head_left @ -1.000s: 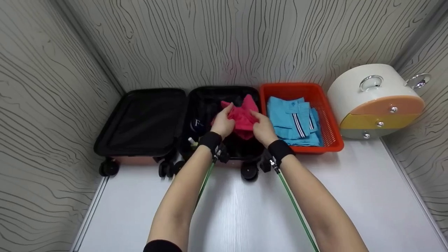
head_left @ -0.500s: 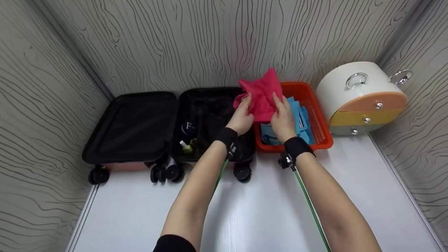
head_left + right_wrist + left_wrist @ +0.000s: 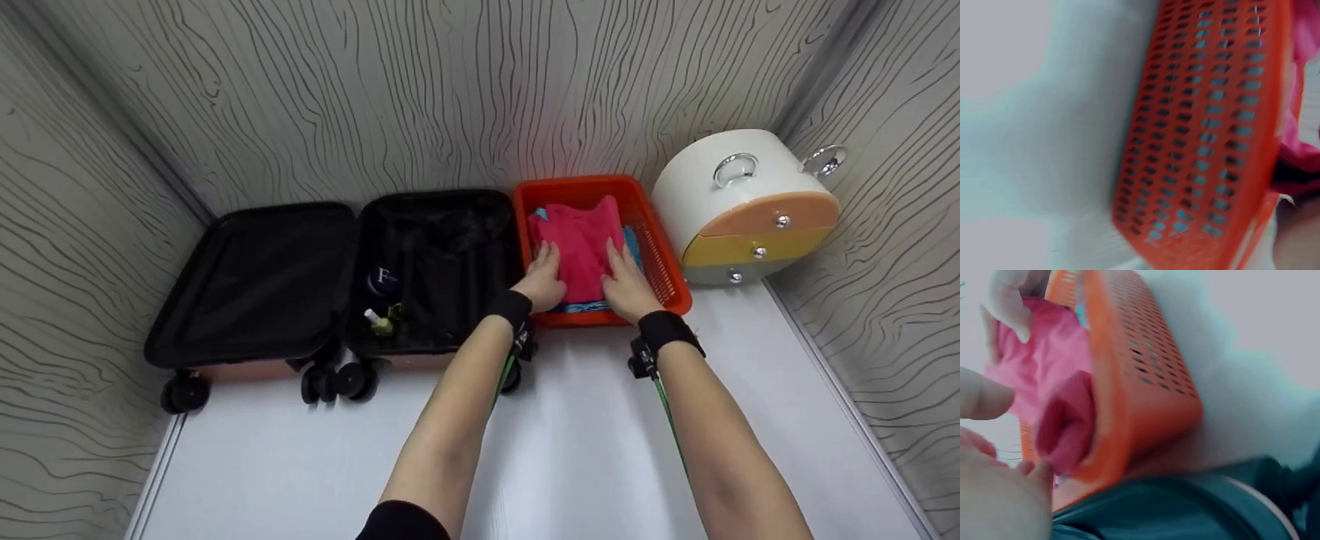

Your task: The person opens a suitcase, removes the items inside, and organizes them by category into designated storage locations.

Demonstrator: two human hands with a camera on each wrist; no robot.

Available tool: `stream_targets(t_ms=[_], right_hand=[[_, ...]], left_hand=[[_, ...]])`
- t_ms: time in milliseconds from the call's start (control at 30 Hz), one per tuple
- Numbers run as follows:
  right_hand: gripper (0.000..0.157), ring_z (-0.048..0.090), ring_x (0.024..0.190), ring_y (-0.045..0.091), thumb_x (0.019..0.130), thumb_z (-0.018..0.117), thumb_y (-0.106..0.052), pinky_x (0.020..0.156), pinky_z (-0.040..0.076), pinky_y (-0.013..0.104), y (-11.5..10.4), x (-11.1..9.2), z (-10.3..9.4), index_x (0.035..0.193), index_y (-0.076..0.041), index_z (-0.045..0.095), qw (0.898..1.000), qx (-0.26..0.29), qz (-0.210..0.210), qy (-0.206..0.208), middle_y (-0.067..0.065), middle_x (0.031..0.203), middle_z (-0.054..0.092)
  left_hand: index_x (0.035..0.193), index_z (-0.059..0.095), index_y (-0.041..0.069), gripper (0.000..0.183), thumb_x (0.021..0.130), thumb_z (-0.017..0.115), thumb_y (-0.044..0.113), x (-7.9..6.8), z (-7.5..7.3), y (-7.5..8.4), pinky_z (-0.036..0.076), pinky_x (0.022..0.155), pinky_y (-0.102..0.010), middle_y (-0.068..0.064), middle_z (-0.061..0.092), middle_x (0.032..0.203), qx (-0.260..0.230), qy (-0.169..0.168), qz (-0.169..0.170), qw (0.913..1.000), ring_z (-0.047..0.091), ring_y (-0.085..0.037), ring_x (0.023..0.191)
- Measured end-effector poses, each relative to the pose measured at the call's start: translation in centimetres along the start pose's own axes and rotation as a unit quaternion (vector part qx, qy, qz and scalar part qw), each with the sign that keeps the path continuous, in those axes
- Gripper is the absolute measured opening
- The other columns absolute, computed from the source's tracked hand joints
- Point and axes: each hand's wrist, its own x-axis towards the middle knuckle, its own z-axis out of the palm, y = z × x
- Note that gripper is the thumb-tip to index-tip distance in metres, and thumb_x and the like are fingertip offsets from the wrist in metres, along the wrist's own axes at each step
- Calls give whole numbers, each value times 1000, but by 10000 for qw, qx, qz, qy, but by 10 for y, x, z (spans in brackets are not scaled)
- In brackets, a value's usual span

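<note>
White tabletop (image 3: 570, 450): open suitcase (image 3: 457, 300), red basket (image 3: 583, 321), drawer box (image 3: 750, 214).

Head cam's up high over there, farthest off, looking fwd & down past the person's arms (image 3: 454, 412), red basket (image 3: 570, 193) at abt 3 o'clock of mid-frame. L wrist cam (image 3: 525, 346): v. close, view tipped sideways, pink cloth (image 3: 1053, 365) at abt 10, suitcase (image 3: 1168, 512) btw 5 & 6. R wrist cam (image 3: 643, 358): also v. close, facing the basket's outer side, cloth at 3; all 3 views share basket & cloth.

a bright pink cloth (image 3: 576, 251) lies spread, rumpled and lightly creased inside the red-orange basket (image 3: 574, 182), over blue clothes (image 3: 589, 307), 1 far corner sticking out in a peak.
</note>
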Motion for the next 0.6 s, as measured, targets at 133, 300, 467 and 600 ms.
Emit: stream_targets(t_ms=[133, 300, 467, 600], right_hand=[[68, 3, 152, 47, 103, 37, -5, 122, 12, 58, 11, 1, -2, 162, 0, 4, 9989, -420, 173, -63, 32, 165, -9], [68, 9, 150, 53, 99, 43, -3, 117, 22, 65, 17, -1, -5, 162, -1, 15, 9870, -1481, 614, 113, 32, 165, -5], [61, 5, 148, 57, 103, 42, -11, 113, 25, 69, 20, -7, -8, 160, 2, 24, 9761, -2006, 842, -22, 38, 162, 1], [58, 18, 145, 55, 102, 50, -13, 111, 30, 68, 14, -8, -16, 155, 6, 35, 9744, -2190, 363, 346, 37, 160, 18]], left_hand=[[163, 17, 6, 63, 105, 40, 9, -5, 2, -6, 11, 123, -28, -10, 8, 171, 772, -234, 41, 9967, 7, -27, 156], [159, 36, 11, 52, 109, 38, 25, -14, 0, -2, 9, 124, -34, -4, 26, 168, 2344, -435, 63, 9711, 11, -26, 156], [158, 42, 18, 56, 110, 36, 46, -21, 1, -4, 6, 125, -45, 0, 32, 166, 3071, -342, -129, 9510, 11, -26, 156], [162, 33, 18, 63, 109, 34, 52, -22, -6, -11, 4, 125, -46, -2, 25, 168, 2900, 0, -116, 9569, 7, -26, 157]])
